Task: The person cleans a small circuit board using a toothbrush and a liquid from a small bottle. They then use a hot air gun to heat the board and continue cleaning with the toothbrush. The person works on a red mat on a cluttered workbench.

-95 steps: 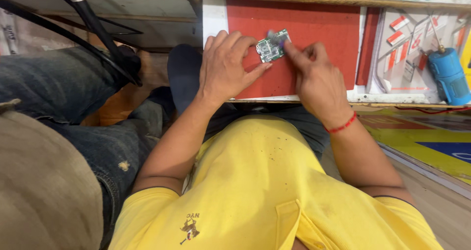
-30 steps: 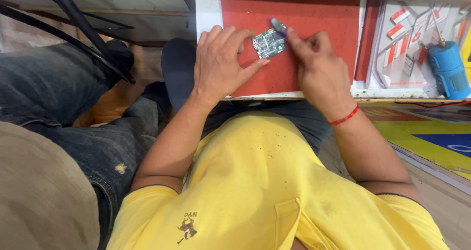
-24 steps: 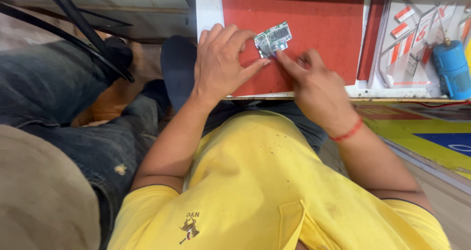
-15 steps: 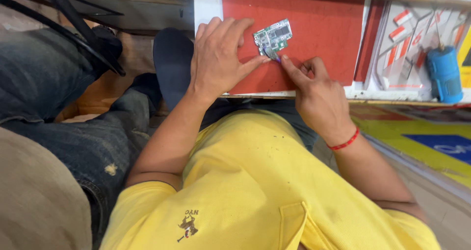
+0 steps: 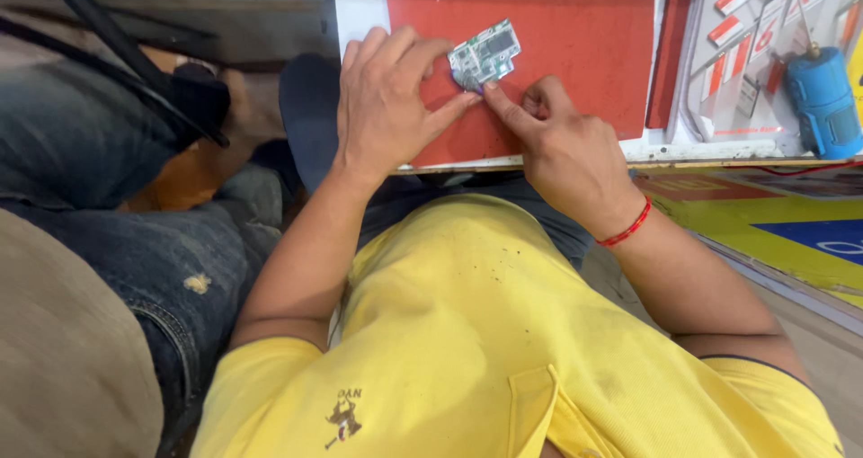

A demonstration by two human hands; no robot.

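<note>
A small green-and-silver circuit board [image 5: 485, 55] lies tilted on a red mat [image 5: 584, 53]. My left hand [image 5: 387, 107] rests on the mat's left part, with thumb and fingertips pinching the board's left edge. My right hand [image 5: 562, 148] sits just below and right of the board. Its index finger stretches to the board's lower corner and its other fingers are curled. A tiny bluish tip of a small tool [image 5: 480, 88] shows at that fingertip, touching the board. The rest of the tool is hidden in the hand.
The red mat sits on a white tabletop [image 5: 360, 8]. At the right are a white tray of red-and-white parts [image 5: 746, 62] and a blue cylindrical tool [image 5: 822, 103]. Another person's jeans-clad leg [image 5: 135, 242] and a black strap [image 5: 135, 71] are at the left.
My right hand has come down from above the board to its lower edge. My left hand has kept its hold, and the board has tilted slightly.
</note>
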